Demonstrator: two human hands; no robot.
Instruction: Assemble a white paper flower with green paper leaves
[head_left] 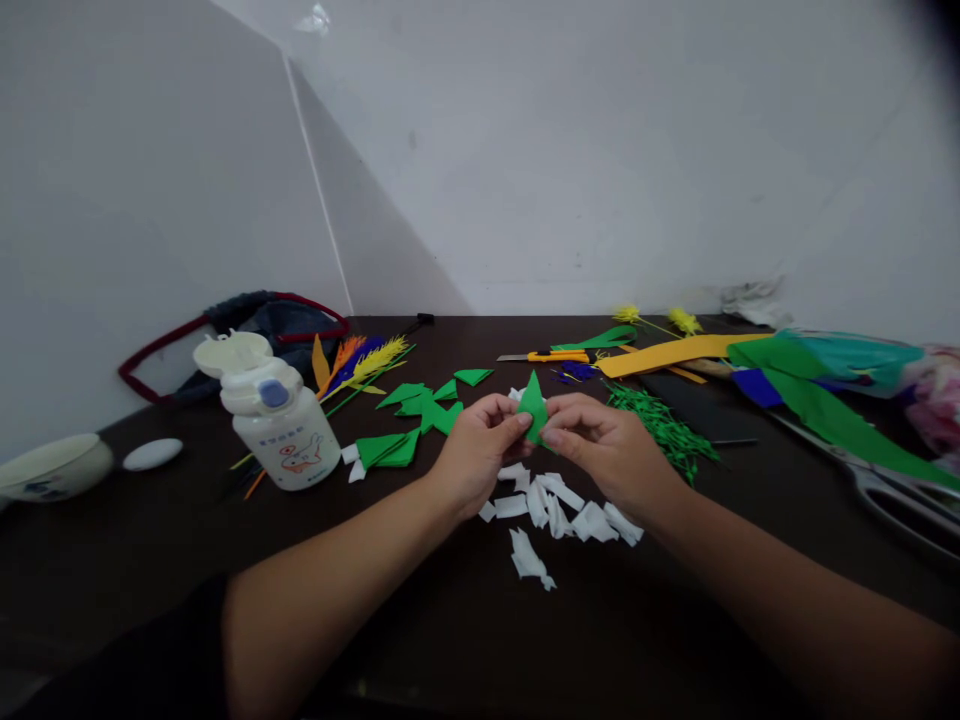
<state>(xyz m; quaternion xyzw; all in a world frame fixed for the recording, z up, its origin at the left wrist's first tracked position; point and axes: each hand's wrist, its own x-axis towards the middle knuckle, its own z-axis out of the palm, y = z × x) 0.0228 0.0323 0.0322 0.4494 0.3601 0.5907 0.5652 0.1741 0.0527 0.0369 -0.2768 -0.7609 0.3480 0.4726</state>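
A pointed green paper leaf (533, 402) stands upright between my hands, above the dark table. My left hand (484, 440) pinches its lower left side between thumb and fingers. The thumb and fingers of my right hand (600, 440) close on its lower right edge. Below my hands lie several crumpled white paper scraps (551, 505). More cut green paper pieces (424, 405) are spread just left of my left hand, some stacked. A heap of shredded green paper (660, 425) lies beyond my right hand.
A white bottle with its lid up (289, 430), a bowl (56, 465) and paper flowers (367, 365) stand or lie at left. At the back is a yellow box cutter (555, 356). Orange strips (675, 352), a green strip (840, 410) and large scissors (892, 490) are at right.
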